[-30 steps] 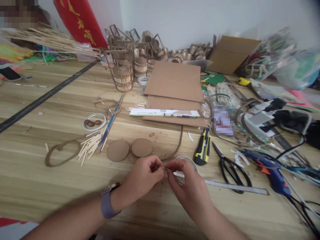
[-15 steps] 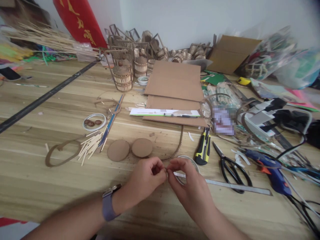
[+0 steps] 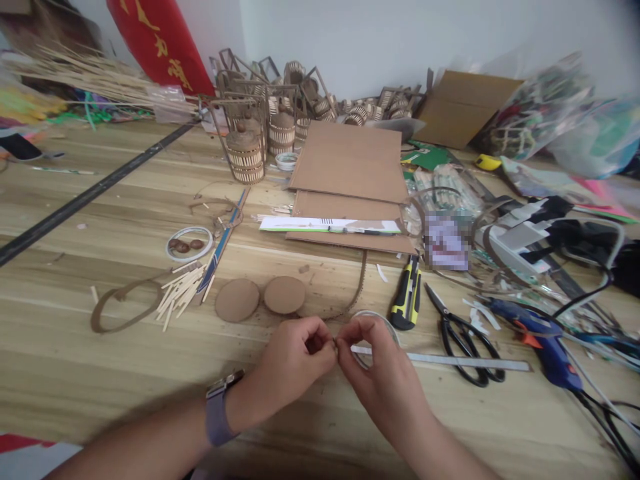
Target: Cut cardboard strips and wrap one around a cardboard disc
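Note:
My left hand (image 3: 303, 350) and my right hand (image 3: 383, 367) meet at the front of the table, thumbs and forefingers pinched together. A long narrow pale strip (image 3: 465, 361) runs from their fingertips, behind my right fingers and over the handles of the black scissors (image 3: 473, 347). The pinched end is mostly hidden. Partly covered by my right hand, a roll of tape (image 3: 387, 323) lies flat. A brown corrugated strip (image 3: 361, 287) curves from under the cardboard towards my fingers. Two round cardboard discs (image 3: 237, 300) lie left of my left hand.
A utility knife (image 3: 406, 297) and a blue glue gun (image 3: 547, 347) lie to the right. Small wooden sticks (image 3: 183, 293), a brown strip loop (image 3: 107, 313) and a tape ring (image 3: 173, 255) are left. Cardboard sheets (image 3: 350, 160) and small slatted buckets (image 3: 245, 157) stand farther back.
The pale strip has shifted left, its free end now nearer the scissors. Both hands have moved slightly right, still pinched together.

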